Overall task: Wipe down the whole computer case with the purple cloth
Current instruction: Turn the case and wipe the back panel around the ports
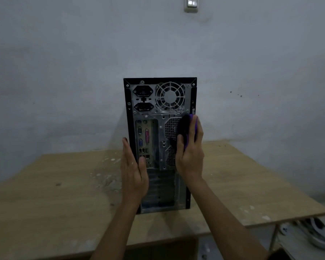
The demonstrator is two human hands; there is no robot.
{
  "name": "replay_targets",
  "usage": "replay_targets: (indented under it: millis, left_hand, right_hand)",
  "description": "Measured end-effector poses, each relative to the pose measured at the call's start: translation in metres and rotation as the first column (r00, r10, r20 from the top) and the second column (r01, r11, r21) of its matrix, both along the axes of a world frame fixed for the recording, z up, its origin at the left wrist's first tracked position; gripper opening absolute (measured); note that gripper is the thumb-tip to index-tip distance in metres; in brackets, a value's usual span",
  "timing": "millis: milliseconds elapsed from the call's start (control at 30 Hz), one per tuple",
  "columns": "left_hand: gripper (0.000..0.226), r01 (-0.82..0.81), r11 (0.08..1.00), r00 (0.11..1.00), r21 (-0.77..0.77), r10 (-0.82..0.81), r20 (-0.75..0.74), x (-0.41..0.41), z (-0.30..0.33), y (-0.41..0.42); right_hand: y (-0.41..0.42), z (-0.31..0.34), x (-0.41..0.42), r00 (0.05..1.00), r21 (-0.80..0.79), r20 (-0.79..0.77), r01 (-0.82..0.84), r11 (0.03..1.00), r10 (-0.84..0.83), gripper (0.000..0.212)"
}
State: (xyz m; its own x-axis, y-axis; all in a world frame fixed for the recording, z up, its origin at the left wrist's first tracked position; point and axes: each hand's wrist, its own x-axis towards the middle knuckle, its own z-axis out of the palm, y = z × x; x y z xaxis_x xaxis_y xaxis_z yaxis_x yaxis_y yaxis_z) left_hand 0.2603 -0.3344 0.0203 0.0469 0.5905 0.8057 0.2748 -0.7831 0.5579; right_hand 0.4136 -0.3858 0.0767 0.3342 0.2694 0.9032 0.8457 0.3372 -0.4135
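A wooden table (45, 194) stands against a grey wall (64, 53). The left hand (132, 171), fingers straight, presses flat on the left side of the computer case (158, 194), apparently to steady it. Right of it, the rear panel faces the person. The right hand (190, 147) grips the bunched purple cloth (193, 126) against the vent grille (172, 126), likely mid-wipe.

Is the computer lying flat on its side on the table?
No: the computer case stands upright on the table, its back panel facing the camera, steadied by the left hand.
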Motion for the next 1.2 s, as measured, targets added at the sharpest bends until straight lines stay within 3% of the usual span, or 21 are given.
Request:
replay_targets:
  millis: [267, 633, 967, 1200]
  left_hand:
    - [0.07, -0.015, 0.999, 0.998, -0.049, 0.012, -0.056, -0.004, -0.026, -0.005]
    - [0.071, -0.026, 0.998, 0.998, -0.051, 0.023, -0.058, -0.004, -0.027, 0.001]
    - [0.072, -0.022, 0.994, 0.997, -0.104, 0.014, -0.077, -0.004, -0.047, -0.008]
    - [0.077, -0.008, 0.989, 0.997, -0.147, -0.003, -0.076, -0.004, -0.058, -0.015]
  right_hand:
    - [-0.015, -0.104, -0.001, 0.999, -0.15, -0.012, -0.05, 0.987, 0.049, 0.069]
    - [-0.008, -0.038, -0.001, 1.0, -0.106, -0.013, -0.021, 0.994, 0.02, 0.067]
    - [-0.033, -0.13, -0.005, 0.999, -0.343, -0.04, -0.045, 0.938, 0.034, 0.074]
    - [-0.032, -0.107, -0.009, 0.998, -0.341, -0.06, -0.016, 0.94, -0.005, 0.073]
